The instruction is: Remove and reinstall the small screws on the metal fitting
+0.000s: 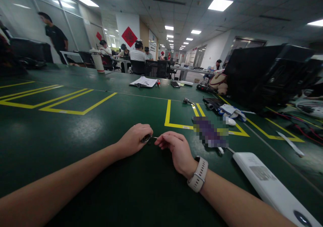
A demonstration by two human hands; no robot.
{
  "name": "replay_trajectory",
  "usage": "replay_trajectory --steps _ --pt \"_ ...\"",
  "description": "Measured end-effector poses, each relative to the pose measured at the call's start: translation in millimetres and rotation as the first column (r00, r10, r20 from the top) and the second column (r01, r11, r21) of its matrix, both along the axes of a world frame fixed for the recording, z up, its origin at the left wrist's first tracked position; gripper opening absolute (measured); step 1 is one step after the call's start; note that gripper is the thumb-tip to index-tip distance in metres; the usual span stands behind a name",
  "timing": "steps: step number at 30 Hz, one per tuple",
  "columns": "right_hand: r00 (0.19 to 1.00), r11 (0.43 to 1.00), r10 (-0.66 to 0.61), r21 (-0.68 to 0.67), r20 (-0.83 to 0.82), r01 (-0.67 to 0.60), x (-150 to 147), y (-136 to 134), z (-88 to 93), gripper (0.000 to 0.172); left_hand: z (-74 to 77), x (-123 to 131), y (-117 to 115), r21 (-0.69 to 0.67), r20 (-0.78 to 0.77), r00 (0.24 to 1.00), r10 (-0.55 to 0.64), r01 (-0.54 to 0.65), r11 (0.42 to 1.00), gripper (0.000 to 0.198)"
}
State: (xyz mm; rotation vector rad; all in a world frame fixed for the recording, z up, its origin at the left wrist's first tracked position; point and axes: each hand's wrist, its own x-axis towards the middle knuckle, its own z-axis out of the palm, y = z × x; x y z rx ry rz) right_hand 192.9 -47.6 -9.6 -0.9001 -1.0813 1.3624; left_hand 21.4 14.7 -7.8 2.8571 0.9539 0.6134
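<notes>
My left hand (136, 138) is closed around a small round metal part whose shiny-rimmed open end (145, 138) points toward my right hand. Across from it, my right hand (175, 148), with a pale watch strap on the wrist, pinches a thin light-coloured rod (154, 138). The rod reaches toward the round part; whether they touch I cannot tell. A tiny dark piece (149, 142) shows just below, between the hands. Both hands are low over the green tabletop (121, 190).
A white power bank (267, 180) with a cable lies at right, near a pixelated purple item (210, 132). Beyond are a small metal part (188, 101), a blue-and-white cloth (232, 111), a clipboard (143, 82) and a paper cup (98, 61). Yellow tape (165, 114) marks the table. People sit behind.
</notes>
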Motion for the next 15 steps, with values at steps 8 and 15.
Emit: replay_trajectory --steps 8,15 --pt "0.996 0.999 0.033 -0.029 -0.083 -0.035 0.8 -0.3 1.8 0.019 -1.8 -1.3 3.6 -0.125 0.161 0.985 -0.063 0.084 0.989 0.014" --pt "0.997 0.997 -0.023 0.08 0.079 0.017 -2.0 -3.9 -2.7 0.019 -0.3 1.2 0.1 -0.042 0.025 0.997 0.071 -0.07 0.997 0.009"
